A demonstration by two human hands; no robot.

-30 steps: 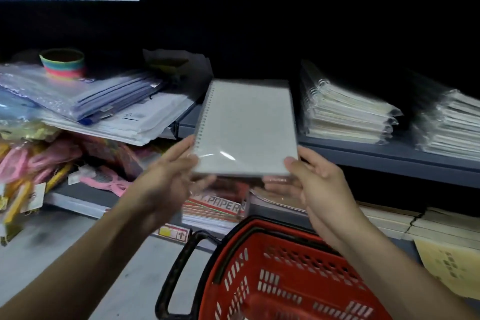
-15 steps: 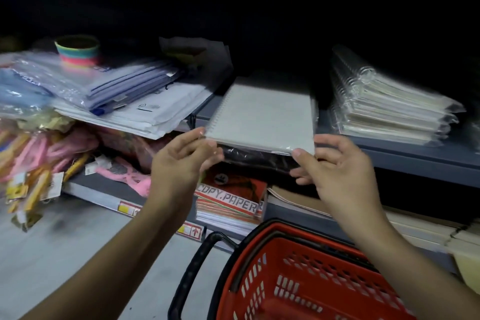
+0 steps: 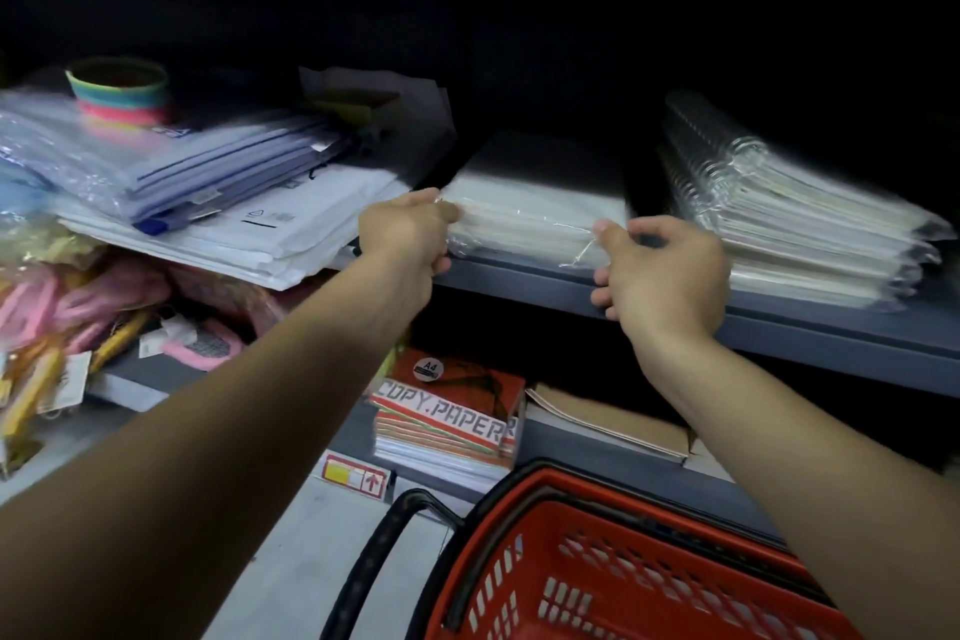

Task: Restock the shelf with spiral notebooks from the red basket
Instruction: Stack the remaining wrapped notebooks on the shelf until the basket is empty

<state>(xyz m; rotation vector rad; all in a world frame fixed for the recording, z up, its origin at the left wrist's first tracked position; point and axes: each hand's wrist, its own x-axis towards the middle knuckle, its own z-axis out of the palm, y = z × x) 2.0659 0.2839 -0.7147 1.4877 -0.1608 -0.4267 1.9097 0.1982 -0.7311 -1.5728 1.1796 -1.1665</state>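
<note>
A white spiral notebook (image 3: 535,203) in clear wrap lies flat on the grey shelf (image 3: 519,283), on top of what looks like a low pile of the same. My left hand (image 3: 405,234) grips its front left corner, thumb on top and fingers curled below. At the front right corner my right hand (image 3: 667,270) touches the wrap with its thumb tip, its fingers loosely curled in front of the shelf edge. The red basket (image 3: 623,582) with a black handle stands below; its inside is mostly out of view.
A taller stack of wrapped spiral notebooks (image 3: 805,234) sits just to the right. White envelopes and blue folders (image 3: 234,203) are piled on the left, with a striped ring behind. Copy paper reams (image 3: 452,421) and brown pads lie on the lower shelf.
The notebook went from held up in the air to lying flat on the shelf. Both hands moved forward with it, and the right hand's fingers came off it.
</note>
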